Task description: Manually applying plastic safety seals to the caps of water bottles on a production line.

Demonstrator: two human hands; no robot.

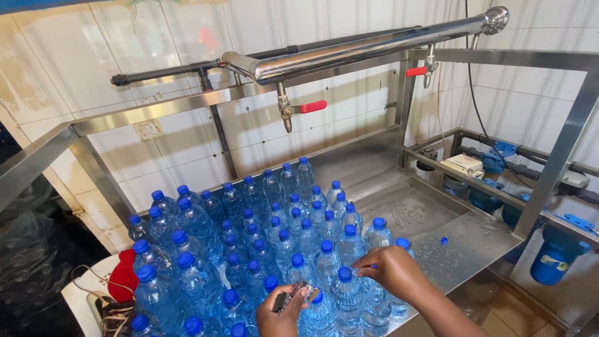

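We see dozens of bottles point(249, 249) standing upright and packed shoulder to shoulder on the wet steel table point(474, 240), under a steel pipe point(349, 50) with red-handled taps. They are clear plastic with a blue tint, filled nearly to the neck and shut with blue screw caps; larger ones crowd the left, smaller ones the middle and back. We judge each full bottle fairly heavy for its size, with thin walls that give under a squeeze, and probably slick, since the table glistens with water. The firmest hold looks to be the neck just under the cap, or around the shoulder; the belly would dent.

Our right hand point(393, 268) reaches over the front row, fingers pinched at the cap of one bottle point(346, 299) by the near edge. Our left hand point(281, 309) is closed around a small stack of strips point(296, 293), dark and patterned; what they are we cannot tell. One loose cap point(443, 241) lies alone on the bare steel to the right.
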